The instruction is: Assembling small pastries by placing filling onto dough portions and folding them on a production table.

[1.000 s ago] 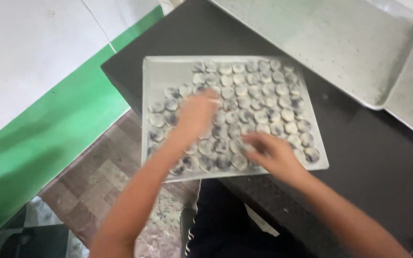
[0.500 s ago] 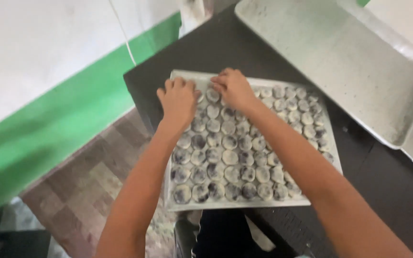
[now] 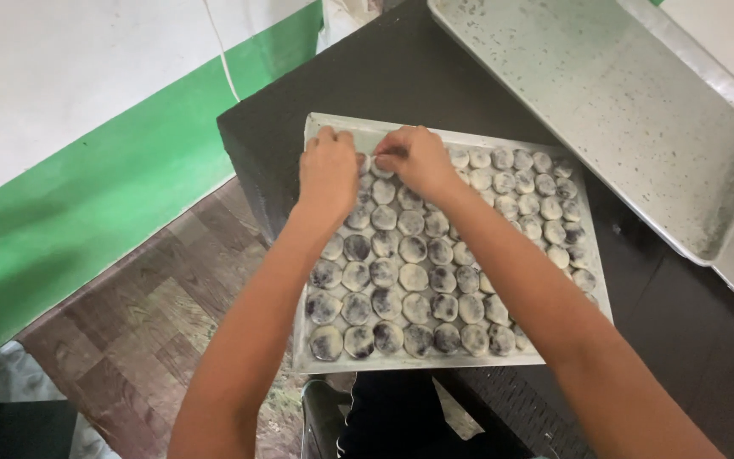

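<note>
Both forearms extend forward from the lower edge of the view and converge at the far left corner of the shallow rectangular metal tray [image 3: 320,127]. The left hand [image 3: 327,170] lies palm down with the knuckles up, its fingers curled onto the top rows of the round, flour-dusted dark dough pieces [image 3: 412,277]. The right hand [image 3: 415,159] sits just beside it, almost touching, with its fingers bent inward and the tips pinched together at one dough piece in the top row. Whether either hand actually grips a piece cannot be determined, since the fingertips are hidden from above.

The tray rests on the black bench [image 3: 401,76] and carries the dough pieces in close rows, touching one another. A larger empty speckled metal tray [image 3: 605,93] lies on the bench to the right, well apart from the hands.

Compared with half a second earlier, both hands have moved farther up the tray and closer together: they were spread over the upper-middle rows and now meet at the far edge. One second earlier they were lower still, the right hand near the tray's near edge.
</note>
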